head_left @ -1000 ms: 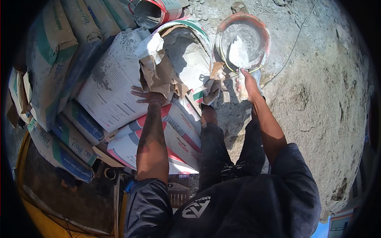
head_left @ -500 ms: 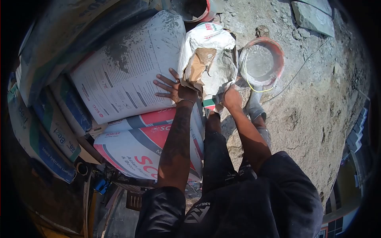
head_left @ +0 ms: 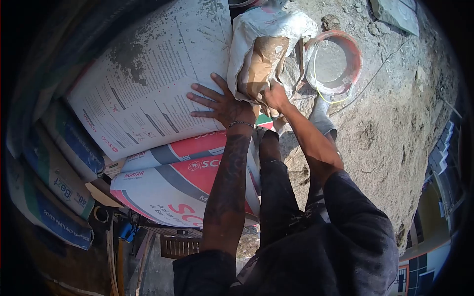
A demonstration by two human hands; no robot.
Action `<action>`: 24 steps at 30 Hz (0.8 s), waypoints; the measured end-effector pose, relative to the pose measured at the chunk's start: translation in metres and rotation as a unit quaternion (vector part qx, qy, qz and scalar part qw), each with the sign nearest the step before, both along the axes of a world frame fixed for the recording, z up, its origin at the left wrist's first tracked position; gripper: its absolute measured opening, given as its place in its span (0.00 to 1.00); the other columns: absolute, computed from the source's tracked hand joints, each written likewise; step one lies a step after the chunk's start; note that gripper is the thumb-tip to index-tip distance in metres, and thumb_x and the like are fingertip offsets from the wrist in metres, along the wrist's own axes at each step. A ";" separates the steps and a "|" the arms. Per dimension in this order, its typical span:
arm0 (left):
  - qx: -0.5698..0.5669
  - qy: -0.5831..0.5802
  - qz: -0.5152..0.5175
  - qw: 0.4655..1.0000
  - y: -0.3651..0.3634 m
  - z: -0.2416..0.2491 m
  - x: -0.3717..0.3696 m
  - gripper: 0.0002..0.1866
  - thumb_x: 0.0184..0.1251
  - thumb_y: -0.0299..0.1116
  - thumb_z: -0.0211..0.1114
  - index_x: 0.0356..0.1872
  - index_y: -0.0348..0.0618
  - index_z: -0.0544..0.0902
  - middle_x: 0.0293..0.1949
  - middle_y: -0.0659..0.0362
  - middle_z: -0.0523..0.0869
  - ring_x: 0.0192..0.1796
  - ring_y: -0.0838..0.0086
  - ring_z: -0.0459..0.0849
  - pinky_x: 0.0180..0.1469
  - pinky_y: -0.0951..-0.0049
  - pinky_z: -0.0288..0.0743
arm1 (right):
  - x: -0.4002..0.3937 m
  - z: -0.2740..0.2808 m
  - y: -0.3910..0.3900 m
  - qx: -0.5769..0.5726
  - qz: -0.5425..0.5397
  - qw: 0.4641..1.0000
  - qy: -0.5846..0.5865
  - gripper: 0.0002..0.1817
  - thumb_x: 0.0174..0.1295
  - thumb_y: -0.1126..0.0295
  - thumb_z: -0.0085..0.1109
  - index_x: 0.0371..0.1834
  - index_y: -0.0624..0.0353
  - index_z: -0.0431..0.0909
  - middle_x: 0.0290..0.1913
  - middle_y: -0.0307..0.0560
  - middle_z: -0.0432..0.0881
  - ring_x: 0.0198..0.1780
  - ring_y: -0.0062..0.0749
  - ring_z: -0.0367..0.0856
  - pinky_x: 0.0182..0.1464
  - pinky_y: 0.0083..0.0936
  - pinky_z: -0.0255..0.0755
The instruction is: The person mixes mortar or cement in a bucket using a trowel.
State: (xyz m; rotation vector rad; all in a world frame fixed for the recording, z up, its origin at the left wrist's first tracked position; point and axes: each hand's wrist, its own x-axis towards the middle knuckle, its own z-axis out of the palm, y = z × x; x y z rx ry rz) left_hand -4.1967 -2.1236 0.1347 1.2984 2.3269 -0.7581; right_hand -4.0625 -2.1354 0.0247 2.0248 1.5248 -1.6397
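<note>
My left hand (head_left: 222, 106) lies flat with fingers spread on a large white mortar sack (head_left: 158, 74), whose printed face is dusty with grey powder. Beside it stands a torn-open paper sack (head_left: 301, 27), white outside with crumpled brown paper lining (head_left: 266, 59). My right hand (head_left: 276, 96) is closed on the torn paper at the near edge of that sack's opening; the fingertips are partly hidden. Just to the right sits a bucket (head_left: 356, 61) with a reddish wall, a yellow handle and grey material inside.
More mortar sacks (head_left: 163, 180) lie stacked at left, with cement sacks (head_left: 52, 207) beyond them. Rough, dusty ground (head_left: 375, 133) spreads to the right. A thin wire (head_left: 373, 71) crosses it, and a stone slab (head_left: 395, 17) lies at the top right. My boot (head_left: 322, 116) is near the bucket.
My right hand has moved up and left from the sack's lower corner to its torn opening. More brown lining shows now. My left hand stays spread on the mortar sack. The view has shifted slightly.
</note>
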 end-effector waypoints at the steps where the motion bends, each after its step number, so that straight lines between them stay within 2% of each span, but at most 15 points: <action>1: -0.010 -0.021 0.017 1.000 0.003 0.001 -0.001 0.59 0.43 0.62 0.60 0.63 0.41 0.30 0.60 0.30 0.25 0.60 0.31 0.21 0.50 0.26 0.30 | 0.003 0.004 -0.005 -0.034 -0.037 0.999 0.013 0.29 0.57 0.52 0.42 0.42 0.75 0.65 0.37 0.75 0.73 0.46 0.60 0.72 0.48 0.40 0.64; 2: -0.010 -0.024 0.009 1.000 0.006 0.003 -0.001 0.59 0.43 0.62 0.60 0.63 0.41 0.30 0.60 0.30 0.25 0.60 0.31 0.21 0.50 0.26 0.30 | 0.005 0.021 0.001 -0.148 -0.106 0.980 0.078 0.31 0.57 0.52 0.44 0.47 0.77 0.63 0.36 0.74 0.73 0.43 0.55 0.75 0.45 0.38 0.67; 4: -0.072 -0.012 0.026 0.997 0.010 0.006 -0.001 0.63 0.37 0.64 0.62 0.63 0.42 0.30 0.59 0.30 0.23 0.60 0.31 0.19 0.51 0.27 0.29 | 0.004 0.034 0.000 -0.198 -0.134 0.963 0.126 0.33 0.57 0.53 0.45 0.52 0.78 0.59 0.34 0.70 0.74 0.38 0.48 0.78 0.39 0.34 0.70; 6: -0.023 -0.013 0.010 1.000 0.003 0.004 -0.003 0.65 0.35 0.65 0.63 0.63 0.42 0.29 0.59 0.30 0.23 0.60 0.32 0.18 0.51 0.27 0.30 | 0.005 -0.020 -0.028 -0.052 -0.074 0.989 0.117 0.35 0.57 0.55 0.47 0.55 0.79 0.55 0.32 0.64 0.75 0.32 0.39 0.79 0.33 0.30 0.71; 7: -0.014 -0.023 0.014 1.000 0.001 0.004 -0.003 0.65 0.35 0.65 0.63 0.63 0.41 0.28 0.59 0.30 0.23 0.60 0.32 0.19 0.51 0.26 0.30 | 0.008 -0.042 -0.040 -0.128 -0.146 0.964 0.182 0.33 0.58 0.55 0.47 0.54 0.77 0.57 0.31 0.62 0.75 0.31 0.37 0.78 0.32 0.30 0.71; 9: 0.004 -0.022 0.009 1.000 0.009 0.004 -0.006 0.65 0.35 0.65 0.63 0.62 0.40 0.27 0.59 0.30 0.24 0.60 0.32 0.20 0.51 0.26 0.30 | 0.003 0.020 -0.013 -0.128 -0.189 0.939 0.259 0.22 0.60 0.59 0.46 0.48 0.69 0.65 0.26 0.54 0.74 0.24 0.32 0.75 0.26 0.30 0.70; 10: -0.021 -0.026 0.028 0.999 0.011 0.006 -0.006 0.65 0.35 0.65 0.63 0.62 0.40 0.27 0.59 0.30 0.24 0.60 0.32 0.19 0.51 0.26 0.31 | 0.004 0.031 -0.008 -0.129 -0.196 0.935 0.268 0.22 0.60 0.59 0.46 0.48 0.69 0.65 0.26 0.54 0.74 0.24 0.32 0.75 0.26 0.30 0.70; 12: -0.047 -0.024 0.039 0.998 0.010 0.004 -0.005 0.65 0.36 0.65 0.63 0.62 0.41 0.26 0.59 0.30 0.23 0.60 0.33 0.19 0.51 0.27 0.31 | 0.011 0.042 -0.009 -0.168 -0.196 0.933 0.250 0.15 0.61 0.61 0.46 0.41 0.64 0.68 0.22 0.48 0.73 0.17 0.28 0.73 0.21 0.27 0.67; 13: -0.034 0.005 0.032 0.999 0.005 -0.004 -0.006 0.65 0.36 0.66 0.62 0.62 0.42 0.26 0.59 0.31 0.23 0.61 0.33 0.19 0.52 0.27 0.31 | 0.014 0.042 -0.014 -0.124 -0.168 0.942 0.263 0.16 0.60 0.60 0.48 0.40 0.64 0.69 0.20 0.45 0.72 0.14 0.26 0.71 0.17 0.24 0.66; 15: -0.013 0.040 0.016 0.999 0.007 -0.007 -0.007 0.65 0.36 0.66 0.62 0.62 0.43 0.25 0.60 0.32 0.23 0.61 0.34 0.19 0.52 0.28 0.32 | 0.015 0.049 -0.016 -0.132 -0.213 0.920 0.303 0.18 0.59 0.59 0.49 0.40 0.65 0.69 0.20 0.44 0.72 0.14 0.26 0.72 0.17 0.24 0.66; 16: -0.062 0.055 0.016 0.996 0.007 -0.007 -0.009 0.65 0.36 0.66 0.62 0.63 0.43 0.27 0.60 0.33 0.23 0.61 0.35 0.19 0.53 0.29 0.33 | 0.015 0.053 -0.018 -0.147 -0.251 0.897 0.333 0.20 0.59 0.58 0.49 0.41 0.66 0.69 0.20 0.43 0.72 0.15 0.27 0.72 0.17 0.23 0.67; 18: -0.108 0.075 0.010 0.991 0.002 -0.013 -0.013 0.64 0.36 0.67 0.61 0.63 0.43 0.28 0.60 0.34 0.23 0.62 0.36 0.19 0.54 0.30 0.34 | 0.016 0.062 -0.014 -0.088 -0.266 0.917 0.284 0.23 0.57 0.56 0.51 0.42 0.68 0.68 0.20 0.41 0.71 0.17 0.24 0.73 0.18 0.22 0.68; 19: -0.098 0.101 0.001 0.990 -0.001 -0.021 -0.017 0.64 0.35 0.68 0.61 0.63 0.43 0.29 0.61 0.35 0.22 0.62 0.37 0.19 0.54 0.30 0.35 | 0.024 0.070 -0.011 -0.110 -0.258 0.916 0.288 0.25 0.56 0.55 0.52 0.44 0.70 0.67 0.23 0.44 0.73 0.19 0.26 0.74 0.20 0.22 0.69; 22: -0.099 0.139 0.001 0.985 0.001 -0.027 -0.023 0.61 0.37 0.69 0.58 0.65 0.46 0.34 0.61 0.38 0.21 0.63 0.40 0.19 0.55 0.32 0.39 | 0.048 0.059 -0.017 -0.047 -0.147 0.922 0.354 0.30 0.56 0.54 0.53 0.47 0.74 0.66 0.29 0.50 0.76 0.24 0.29 0.77 0.24 0.21 0.71; 24: -0.166 0.125 -0.001 0.978 0.006 -0.015 -0.019 0.60 0.37 0.67 0.59 0.65 0.48 0.35 0.62 0.39 0.21 0.63 0.39 0.19 0.56 0.32 0.39 | 0.062 0.051 -0.025 -0.041 -0.180 0.925 0.331 0.28 0.57 0.54 0.52 0.46 0.73 0.66 0.27 0.48 0.75 0.22 0.29 0.75 0.24 0.22 0.70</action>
